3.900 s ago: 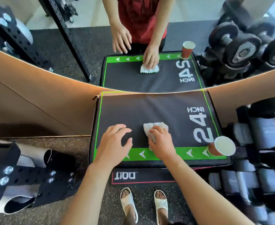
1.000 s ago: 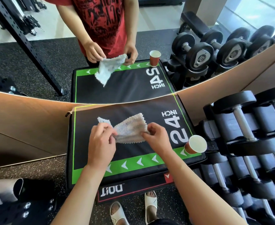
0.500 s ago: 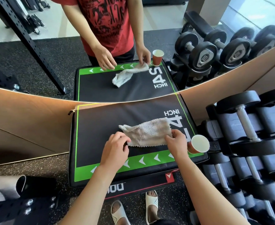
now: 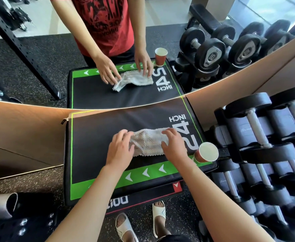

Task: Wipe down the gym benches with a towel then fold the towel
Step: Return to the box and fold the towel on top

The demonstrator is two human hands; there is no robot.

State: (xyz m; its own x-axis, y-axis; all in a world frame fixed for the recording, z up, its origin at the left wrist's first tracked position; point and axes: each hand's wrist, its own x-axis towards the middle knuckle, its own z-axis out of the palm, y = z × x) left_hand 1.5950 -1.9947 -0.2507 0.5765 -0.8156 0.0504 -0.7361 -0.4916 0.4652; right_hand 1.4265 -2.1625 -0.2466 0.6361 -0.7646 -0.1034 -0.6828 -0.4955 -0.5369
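The wiping seems done and the folding is in hand: the towel lies in the middle of the worktop, with the cup near it at 3 o'clock. The left hand rests on its 9 o'clock end and the right hand on its 3 o'clock end, fingers nearly straight and pressing, not gripping. The next move, I think, needs a pinch on one edge to bring it over the other evenly.

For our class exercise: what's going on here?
A person stands at a padded box before a mirror, folding a towel on it. The left hand and right hand both rest on the towel's ends, pressing it flat. A paper cup stands at the box's right edge, beside dumbbells.
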